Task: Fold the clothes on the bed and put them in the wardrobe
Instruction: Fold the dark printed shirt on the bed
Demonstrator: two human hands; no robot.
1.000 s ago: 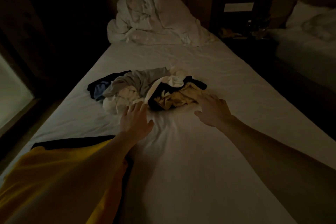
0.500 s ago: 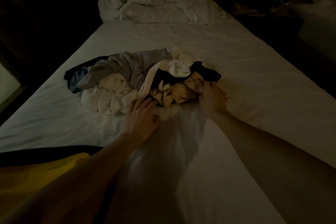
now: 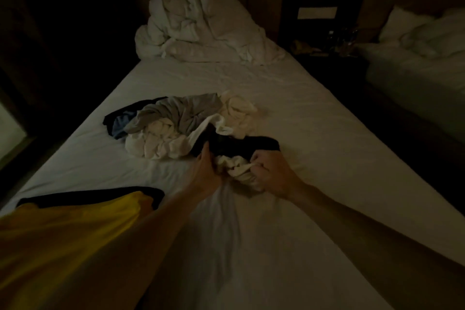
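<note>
You were at the picking-up step: your left hand (image 3: 207, 173) and right hand (image 3: 270, 173) both gripped, fingers curled, a cream-and-black garment (image 3: 236, 158) at the near right edge of the clothes pile (image 3: 176, 126) mid-bed (image 3: 302, 113). The next move probably called for lifting it free and spreading it flat.

two hands (image 3: 208, 173), one clothes pile (image 3: 176, 128), two beds (image 3: 314, 113), one duvet (image 3: 201, 27)

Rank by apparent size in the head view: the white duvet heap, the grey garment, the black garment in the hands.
1. white duvet heap, though farthest away
2. grey garment
3. black garment, gripped by both hands; partly bunched, so its true size is unsure
</note>
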